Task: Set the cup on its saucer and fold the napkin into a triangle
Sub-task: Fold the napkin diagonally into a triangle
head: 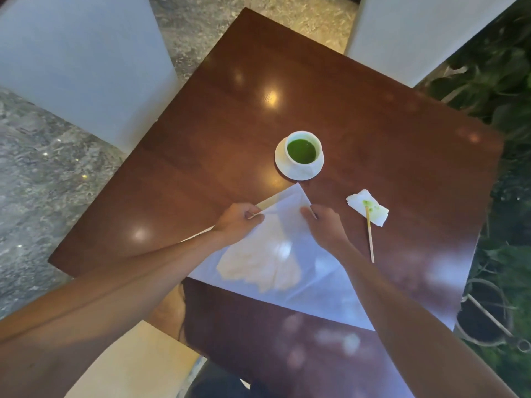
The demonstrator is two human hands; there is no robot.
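Observation:
A white cup [302, 165] holding green liquid stands on its white saucer [283, 168] near the middle of the dark wooden table [230, 124]. In front of it lies a thin white napkin [310, 277], spread in a roughly triangular shape with its far point toward the saucer. My left hand [240, 222] pinches the napkin's left edge near that point. My right hand [326, 224] pinches the right edge opposite it. A pale, wrinkled patch shows through the napkin's middle.
A crumpled tissue [369, 208] with green stains lies right of the napkin, with a thin wooden stick [370, 237] resting on it. White chairs [80, 61] stand at the far left and far right. Green plants [500, 81] line the table's right side.

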